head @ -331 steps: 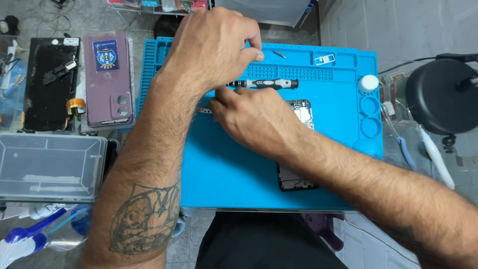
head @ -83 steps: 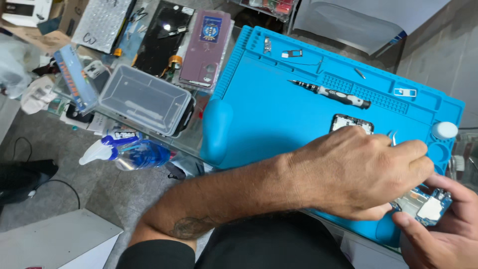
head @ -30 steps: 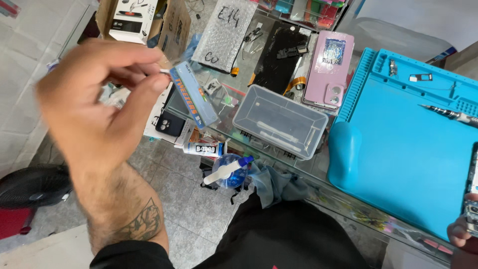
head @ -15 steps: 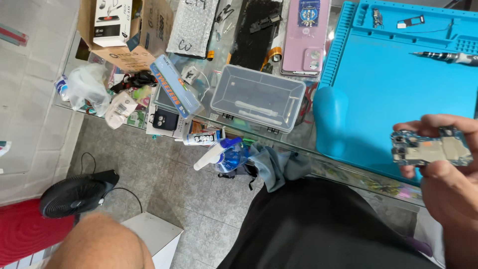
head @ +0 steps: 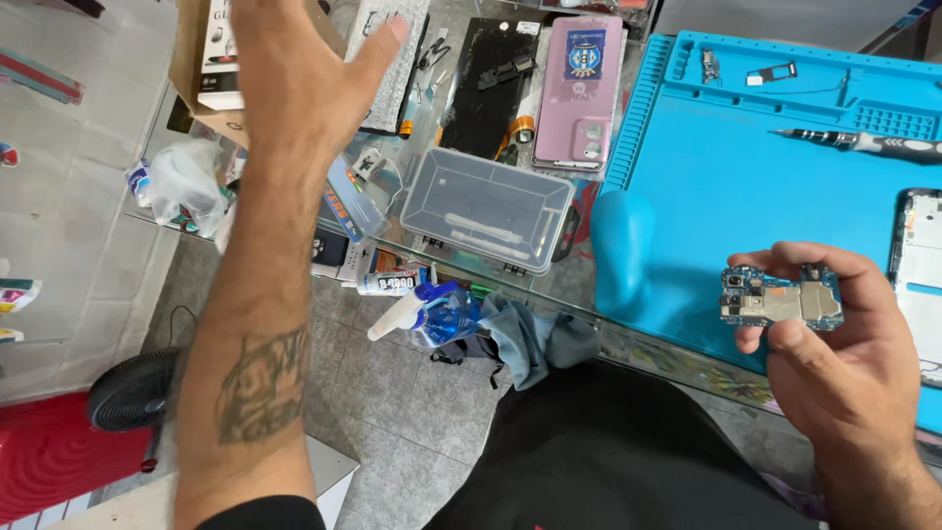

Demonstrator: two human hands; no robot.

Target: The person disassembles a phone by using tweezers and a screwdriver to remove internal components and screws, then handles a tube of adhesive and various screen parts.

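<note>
Left hand (head: 299, 69) raised over the cluttered bench, forearm extended, palm flat, fingers spread and empty. Right hand (head: 834, 344) pinches a small circuit board (head: 780, 297) between thumb and fingertips, just above the blue mat (head: 746, 167).

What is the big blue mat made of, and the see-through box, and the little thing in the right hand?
Blue mat: likely silicone rubber, matte, its edge droops. Clear box: see-through glossy plastic. Circuit board in the right hand: blue board with shiny metal shields.

Two hands (head: 294, 88), one circuit board (head: 780, 299), one clear box (head: 488, 208).
</note>
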